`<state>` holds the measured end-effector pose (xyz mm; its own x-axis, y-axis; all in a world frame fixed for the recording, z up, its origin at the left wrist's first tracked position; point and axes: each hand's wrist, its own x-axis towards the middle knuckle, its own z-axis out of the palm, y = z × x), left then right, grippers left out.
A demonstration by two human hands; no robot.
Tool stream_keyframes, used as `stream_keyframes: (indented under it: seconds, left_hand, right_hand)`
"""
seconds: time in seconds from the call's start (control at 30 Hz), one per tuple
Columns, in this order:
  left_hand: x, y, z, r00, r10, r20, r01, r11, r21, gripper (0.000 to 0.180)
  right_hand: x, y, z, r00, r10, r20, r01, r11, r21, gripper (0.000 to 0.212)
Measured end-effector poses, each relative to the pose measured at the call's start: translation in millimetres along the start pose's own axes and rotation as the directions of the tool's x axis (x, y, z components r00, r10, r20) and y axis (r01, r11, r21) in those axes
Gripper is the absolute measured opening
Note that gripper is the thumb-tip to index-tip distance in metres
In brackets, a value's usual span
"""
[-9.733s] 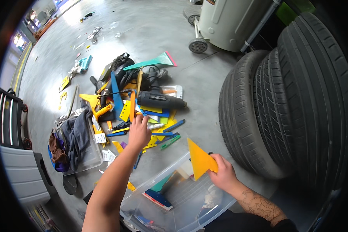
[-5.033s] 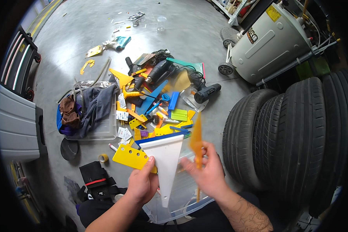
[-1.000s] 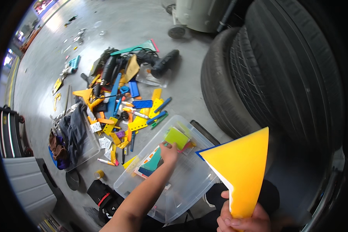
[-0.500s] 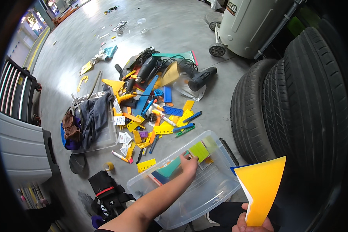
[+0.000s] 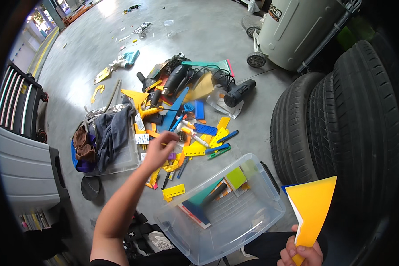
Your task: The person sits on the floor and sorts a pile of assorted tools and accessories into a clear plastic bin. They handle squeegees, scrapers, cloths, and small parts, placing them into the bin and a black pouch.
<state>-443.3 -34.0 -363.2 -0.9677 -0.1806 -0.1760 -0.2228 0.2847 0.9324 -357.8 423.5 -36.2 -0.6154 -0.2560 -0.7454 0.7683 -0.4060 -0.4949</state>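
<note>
My left hand (image 5: 160, 150) hovers over the near left part of a heap of hand tools, fingers apart, with nothing seen in it. Beneath and around it lie yellow notched scrapers (image 5: 194, 150), a round dark brush (image 5: 181, 136) and white-and-orange markers (image 5: 199, 139). My right hand (image 5: 300, 252) grips the narrow end of a yellow fan-shaped scraper (image 5: 314, 206); a blue edge and a white strip show behind it. Between my hands stands a clear plastic bin (image 5: 248, 221), holding a teal-and-blue squeegee (image 5: 195, 212) with a dark handle and a lime green block (image 5: 236, 177).
Heat guns (image 5: 239, 93) with cables lie at the heap's far side. To the left is a clear tray (image 5: 124, 166) with grey and brown cloths. Tires (image 5: 292, 128) stand at right, a wheeled grey bin (image 5: 292, 35) behind them. A black bag (image 5: 139, 235) lies near my feet.
My left hand has left the squeegee in the clear bin and moved up and left over the tool heap. The right hand still holds the yellow scraper.
</note>
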Motion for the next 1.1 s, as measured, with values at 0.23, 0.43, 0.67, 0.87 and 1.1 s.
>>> stream_keyframes:
  seconds: [0.23,0.43,0.67,0.87,1.1]
  left_hand:
    - [15,-186,-54,0.964,0.169,-0.204,0.075,0.564,0.822,0.063]
    - [20,-201,-50,0.978,0.191,-0.084,-0.005,0.423,0.906,0.054]
    - [31,-196,-25,0.984,0.171,-0.055,-0.007,0.341,0.940,0.050]
    - [10,-186,-31,0.993,0.074,-0.094,0.049,0.466,0.884,0.027]
    - [-24,-208,-70,0.907,-0.419,-0.028,0.368,0.761,0.534,0.070]
  right_hand:
    - [4,19,14,0.992,-0.011,-0.126,-0.001,0.996,-0.089,0.057]
    - [-3,27,17,0.975,-0.138,-0.172,0.119,0.986,-0.117,0.057]
    - [0,41,8,0.969,-0.169,-0.182,0.144,0.979,-0.146,0.059]
    - [-2,38,18,0.980,-0.176,-0.093,0.160,0.975,-0.157,0.060]
    - [7,34,29,1.000,-0.006,-0.020,0.002,0.982,-0.191,0.061]
